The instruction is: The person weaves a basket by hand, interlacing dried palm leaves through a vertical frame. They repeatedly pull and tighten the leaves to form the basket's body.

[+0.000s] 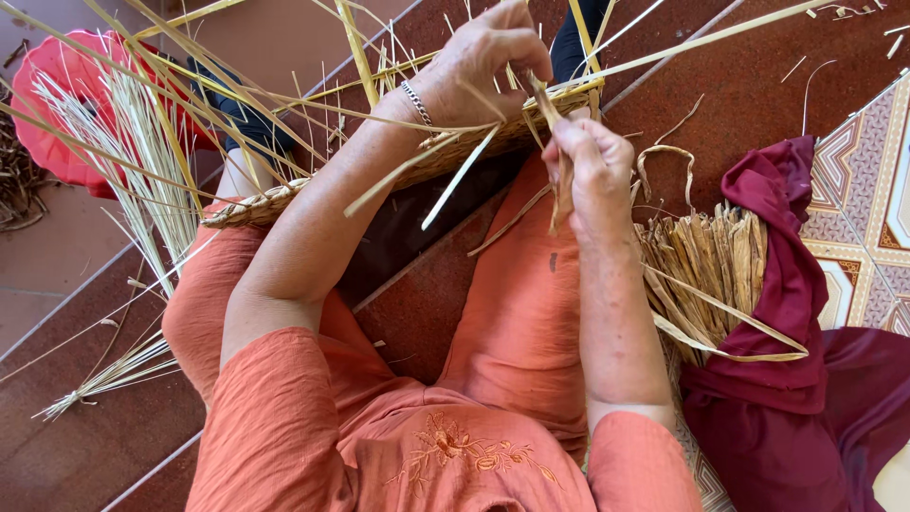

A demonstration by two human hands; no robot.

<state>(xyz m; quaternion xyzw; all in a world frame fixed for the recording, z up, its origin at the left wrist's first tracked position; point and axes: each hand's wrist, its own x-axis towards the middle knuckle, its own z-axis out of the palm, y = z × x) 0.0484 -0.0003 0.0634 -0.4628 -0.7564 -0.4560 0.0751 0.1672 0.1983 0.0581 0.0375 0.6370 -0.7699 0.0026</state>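
My left hand is clamped over the woven rim, lying across my lap. Right hand pinches a strand upright, just right of the left, probably feeding into the rim.

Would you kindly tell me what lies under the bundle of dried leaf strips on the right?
The bundle of dried leaf strips rests on a maroon cloth, which wraps its right side and runs on below. Patterned floor tiles show beyond the cloth; what lies directly beneath the bundle is covered.
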